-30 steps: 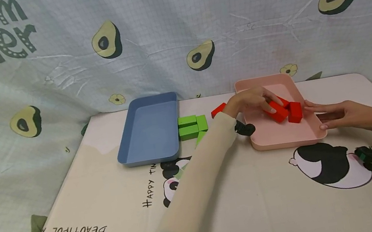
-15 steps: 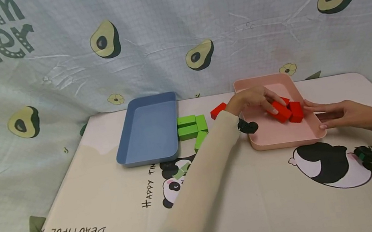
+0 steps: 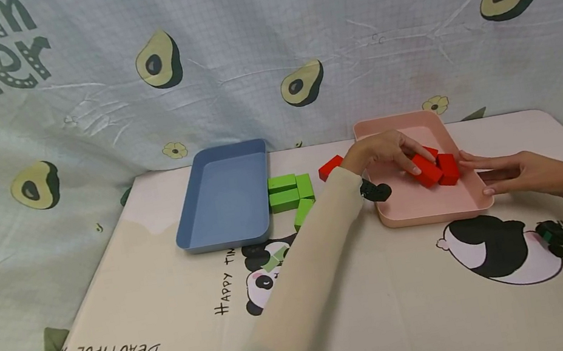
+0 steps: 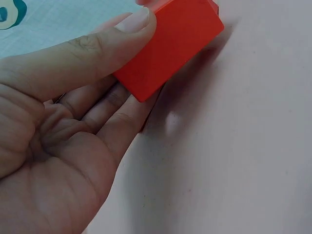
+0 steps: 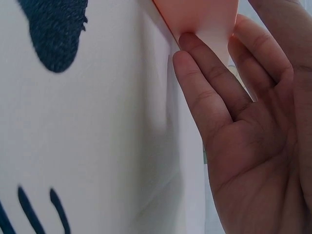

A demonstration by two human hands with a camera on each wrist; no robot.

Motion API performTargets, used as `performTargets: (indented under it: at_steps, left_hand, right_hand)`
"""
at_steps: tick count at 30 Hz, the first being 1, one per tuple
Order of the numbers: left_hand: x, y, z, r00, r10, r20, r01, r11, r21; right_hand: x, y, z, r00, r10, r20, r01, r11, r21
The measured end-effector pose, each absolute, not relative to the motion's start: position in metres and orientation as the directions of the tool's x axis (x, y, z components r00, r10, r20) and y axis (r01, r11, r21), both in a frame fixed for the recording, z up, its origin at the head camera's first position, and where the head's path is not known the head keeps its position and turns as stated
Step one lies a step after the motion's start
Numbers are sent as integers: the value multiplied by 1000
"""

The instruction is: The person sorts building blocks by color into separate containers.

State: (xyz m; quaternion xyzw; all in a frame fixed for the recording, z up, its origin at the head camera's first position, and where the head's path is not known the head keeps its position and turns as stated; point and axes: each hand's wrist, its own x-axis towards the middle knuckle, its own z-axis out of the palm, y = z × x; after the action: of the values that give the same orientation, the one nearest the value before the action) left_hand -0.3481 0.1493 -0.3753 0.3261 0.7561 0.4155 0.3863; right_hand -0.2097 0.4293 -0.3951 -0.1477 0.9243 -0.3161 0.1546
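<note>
My left hand (image 3: 385,150) reaches into the pink tray (image 3: 419,206) and pinches a red block (image 3: 427,171). In the left wrist view the thumb lies along one face of that red block (image 4: 170,46), with fingers behind it. Right beside it in the tray is another red block (image 3: 447,169), and part of a further red block (image 3: 431,152) shows behind. At the tray's right side, my right hand (image 3: 518,171) touches the outer wall. The right wrist view shows its fingers (image 5: 202,95) mostly straight against the pink wall (image 5: 207,17).
A blue tray (image 3: 226,196) stands to the left with nothing in it. Several green blocks (image 3: 285,201) lie against its right side. One red block (image 3: 331,166) lies on the table, partly hidden by the left forearm. A patterned cloth (image 3: 240,53) hangs behind the table.
The left hand has shifted the pinched red block slightly to the right, closer to the neighbouring red block. The right hand stays at the tray's side.
</note>
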Motion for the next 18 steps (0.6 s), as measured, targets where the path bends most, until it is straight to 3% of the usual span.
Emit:
performTargets:
  at_steps: [6, 13, 18]
  left_hand:
    - [-345, 150, -376, -468, 819, -332, 131, 436, 890]
    - [-344, 144, -368, -369, 884, -285, 51, 326, 944]
    - [-342, 131, -351, -335, 912, -237, 95, 282, 955]
  right_hand:
    - [-209, 430, -397, -909, -366, -197, -163, 750, -641]
    - [-209, 429, -396, -908, -360, -212, -153, 759, -633]
    - [-210, 430, -396, -908, -358, -217, -152, 765, -626]
